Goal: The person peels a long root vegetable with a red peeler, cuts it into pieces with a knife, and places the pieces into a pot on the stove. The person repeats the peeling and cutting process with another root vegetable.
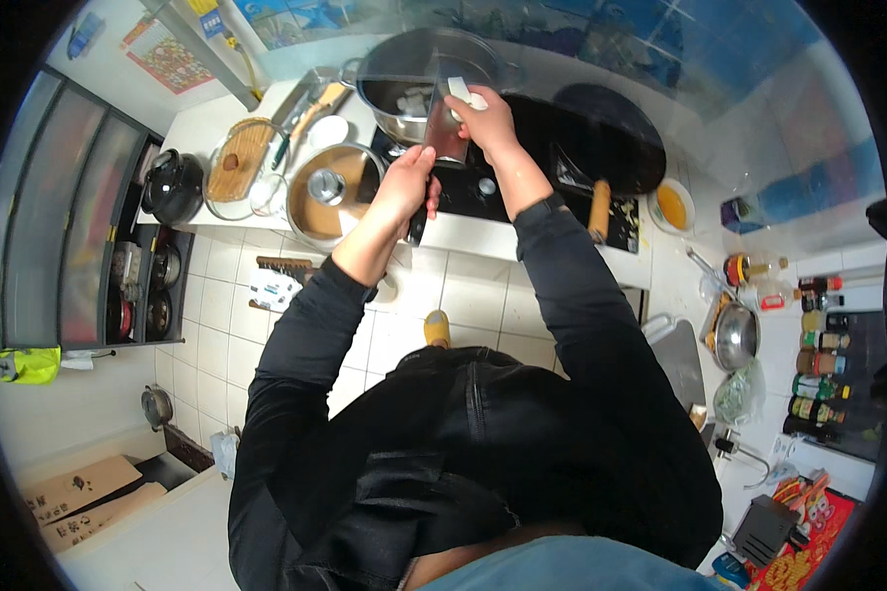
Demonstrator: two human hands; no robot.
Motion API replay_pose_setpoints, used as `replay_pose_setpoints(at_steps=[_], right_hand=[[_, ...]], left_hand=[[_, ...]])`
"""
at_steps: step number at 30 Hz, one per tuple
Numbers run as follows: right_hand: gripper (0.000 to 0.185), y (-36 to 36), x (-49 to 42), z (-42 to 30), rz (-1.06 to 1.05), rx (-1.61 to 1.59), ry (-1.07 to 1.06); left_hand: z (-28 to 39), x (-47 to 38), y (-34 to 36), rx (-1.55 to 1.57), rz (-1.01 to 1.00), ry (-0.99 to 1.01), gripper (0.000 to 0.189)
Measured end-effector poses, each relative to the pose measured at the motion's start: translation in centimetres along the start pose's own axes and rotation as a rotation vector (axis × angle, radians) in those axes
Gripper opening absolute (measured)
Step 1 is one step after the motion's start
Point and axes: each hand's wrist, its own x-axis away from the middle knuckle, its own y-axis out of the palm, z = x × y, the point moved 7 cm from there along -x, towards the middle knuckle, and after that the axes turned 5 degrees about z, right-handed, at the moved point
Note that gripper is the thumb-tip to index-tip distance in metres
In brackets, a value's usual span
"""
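Observation:
My left hand (408, 185) grips the black handle of a kitchen cleaver (447, 135), whose broad blade points away from me over the near right rim of a steel stockpot (399, 127). In my right hand (492, 122) are white pieces of food (458, 90), held beside the upper part of the blade. What kind of food they are I cannot tell. Inside the pot lie more pale chunks (414, 101). Just left of my left hand, a glass-lidded pan (303, 199) stands at the counter's front.
A black wok (621, 140) with a wooden handle sits right of the pot. Beside it is a bowl of yellow liquid (673, 207). At left are a white bowl (329, 131), a glass lid over a wooden board (240, 162) and a black pot (171, 186). Seasoning bottles (820, 362) line the right.

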Motion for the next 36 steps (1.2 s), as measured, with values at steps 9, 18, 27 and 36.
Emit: replay_pose_setpoints(at_steps=[9,18,27,36], right_hand=[[0.065,1.7,-5.0,4.2,0.091,-0.274,0.165],[0.043,-10.7,9.6,3.4,0.208,-0.253,0.017],[0.014,-34.6,33.8,9.6,0.88,0.161,-0.023],[0.048,-45.5,44.6,17.8,0.954,-0.533,0.184]], left_hand=[[3.1,-11.1,-10.9,0.041,0.125,-0.056,0.018],[-0.5,-3.9,-4.7,0.654,-0.401,-0.266,0.031],[-8.1,10.1,19.7,0.232,-0.857,-0.537,0.018],[-26.7,22.4,44.8,-0.471,-1.068,-0.159,0.016]])
